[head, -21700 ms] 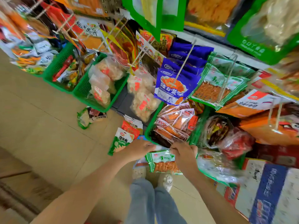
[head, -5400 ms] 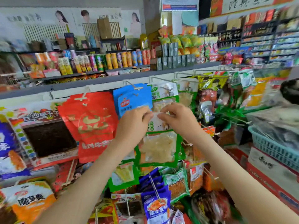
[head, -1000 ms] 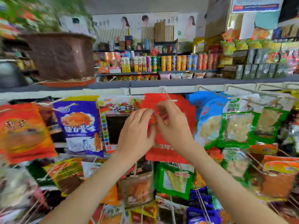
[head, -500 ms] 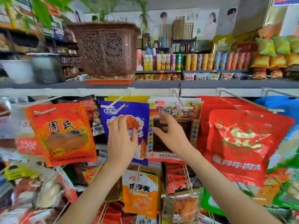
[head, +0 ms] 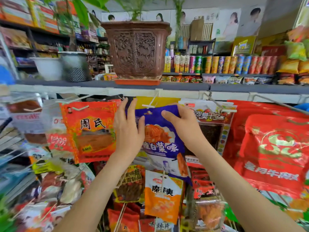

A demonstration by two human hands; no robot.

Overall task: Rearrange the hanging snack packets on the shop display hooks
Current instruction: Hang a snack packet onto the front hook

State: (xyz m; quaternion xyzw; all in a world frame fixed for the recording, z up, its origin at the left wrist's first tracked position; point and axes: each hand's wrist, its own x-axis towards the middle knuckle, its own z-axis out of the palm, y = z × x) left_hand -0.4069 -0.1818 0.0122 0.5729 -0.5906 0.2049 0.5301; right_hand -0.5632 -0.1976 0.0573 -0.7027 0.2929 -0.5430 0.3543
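Both hands are raised to a purple packet (head: 159, 144) in the top row of the display. The left hand (head: 128, 129) lies flat against the packet's left side, back to the camera, fingers straight and pointing up, thumb stretched across the front. The right hand (head: 184, 126) grips the upper right corner, fingers curled round the edge and thumb pressed on the front. The packet hangs tilted, its top edge meeting the tip of a white hook (head: 151, 104) that juts from the rail under the shelf (head: 234, 87); whether the hook passes through the packet's hole I cannot tell. A yellow packet (head: 160, 101) shows just behind its top. Beside it on the left hangs an orange-red packet (head: 90, 129), touching the left hand's fingers, and on the right a packet with a dark window (head: 211, 131), partly covered by the right hand. Large red packets (head: 274, 148) hang further right. Below the purple packet, an orange packet (head: 163, 195) hangs in the next row among other snacks. On the shelf above stand a carved brown plant pot (head: 137, 49) and, behind it to the right, a row of crisp tubes (head: 225, 64).
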